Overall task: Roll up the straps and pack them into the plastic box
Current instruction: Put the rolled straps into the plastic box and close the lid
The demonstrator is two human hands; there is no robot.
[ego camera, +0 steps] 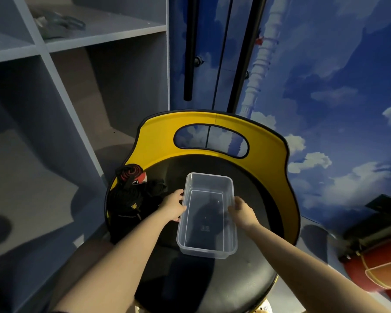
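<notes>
Empty plastic box (203, 250) on chair seat (212, 290); L hand (172, 207) & R hand (243, 212) each grip a long wall. Black straps (127, 199) heaped just left, prob. light & floppy: pinch an end to roll.

Room above the open plastic box (209, 180) and on the near seat (212, 279)
The strap pile (127, 206) blocks the seat's left side; the yellow backrest (158, 141) walls the far and right sides.

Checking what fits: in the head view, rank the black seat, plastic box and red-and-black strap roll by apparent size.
Largest to smallest:
1. black seat
2. plastic box
3. red-and-black strap roll
No close calls.
</notes>
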